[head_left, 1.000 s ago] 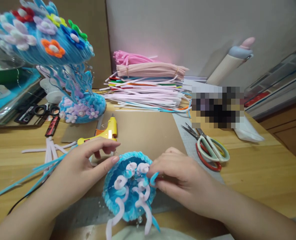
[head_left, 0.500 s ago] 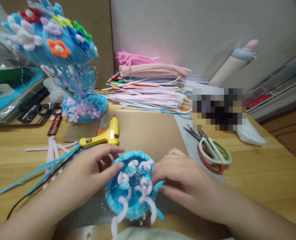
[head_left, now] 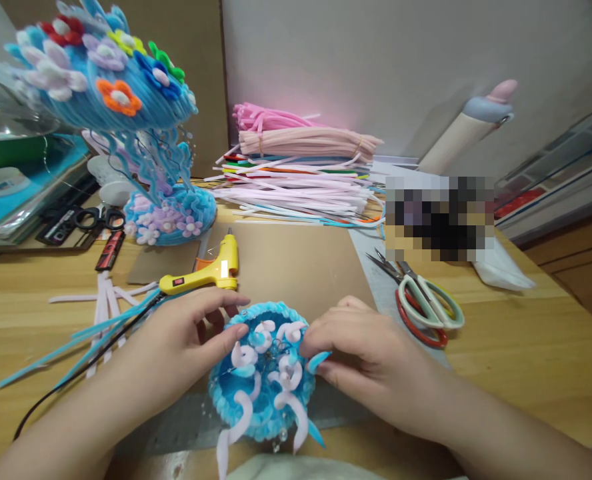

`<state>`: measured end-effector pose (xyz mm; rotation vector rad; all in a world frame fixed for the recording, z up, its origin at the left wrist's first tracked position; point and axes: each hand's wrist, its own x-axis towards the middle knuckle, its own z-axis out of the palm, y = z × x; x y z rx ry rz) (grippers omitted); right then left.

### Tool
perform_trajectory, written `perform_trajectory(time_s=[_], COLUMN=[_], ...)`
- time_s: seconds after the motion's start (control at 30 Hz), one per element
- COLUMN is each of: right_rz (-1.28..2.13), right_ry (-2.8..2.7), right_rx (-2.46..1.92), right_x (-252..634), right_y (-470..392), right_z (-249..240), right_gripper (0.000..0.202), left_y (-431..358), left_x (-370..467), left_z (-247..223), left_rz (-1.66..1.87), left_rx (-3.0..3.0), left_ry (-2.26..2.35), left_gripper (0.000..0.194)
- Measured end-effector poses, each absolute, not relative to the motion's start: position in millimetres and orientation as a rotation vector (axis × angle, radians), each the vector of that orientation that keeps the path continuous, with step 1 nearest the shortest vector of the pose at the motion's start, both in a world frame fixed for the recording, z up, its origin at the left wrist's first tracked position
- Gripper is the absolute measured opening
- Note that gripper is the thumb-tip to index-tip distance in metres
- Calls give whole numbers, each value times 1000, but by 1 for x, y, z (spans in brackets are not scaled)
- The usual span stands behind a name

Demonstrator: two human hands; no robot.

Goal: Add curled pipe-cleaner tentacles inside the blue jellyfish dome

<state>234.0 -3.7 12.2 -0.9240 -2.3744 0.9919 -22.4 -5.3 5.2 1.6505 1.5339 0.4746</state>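
A round blue fuzzy pipe-cleaner piece (head_left: 263, 427), hollow side up, sits near the table's front edge. Curled white pipe-cleaner strands (head_left: 243, 413), blue strands and small clear beads come out of its hollow and over its rim. My left hand (head_left: 191, 333) grips the rim at the upper left, thumb on the edge and fingers curled around the outer side. At the right side, my right hand (head_left: 371, 353) pinches a blue pipe-cleaner strand (head_left: 319, 362) between thumb and forefinger; its other fingers are folded and partly hidden.
A yellow glue gun (head_left: 211, 270) lies beyond my left hand, its cord running left. Scissors (head_left: 421, 293) rest at the right. Pipe-cleaner bundles (head_left: 301, 147) are stacked against the wall. A flowered blue jellyfish-like craft (head_left: 121, 100) stands at back left; a bottle (head_left: 461, 130) leans at back right.
The blue piece has tilted slightly, its front white strands and beads swinging a little to the left. Both hands keep nearly the same place and grip.
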Motion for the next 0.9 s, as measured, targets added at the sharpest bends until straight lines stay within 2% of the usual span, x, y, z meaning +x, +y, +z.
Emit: perform_trajectory(time_s=[0.2,0.53,0.9], right_rz=[1031,1062,1049], right_ry=[-2375,-2413,-2415], right_rx=[-893,-916,-919], right_x=[235,235,233], right_y=[-3,-5,-4], right_z=[12,15,9], right_gripper=[9,22,21], left_y=[-5,-7,-8], left_x=[-24,-23,-23], left_z=[5,5,4], left_rz=[450,475,469], left_rx=[1656,1645,1727], left_ry=[1525,1529,1523], left_gripper=[37,38,30])
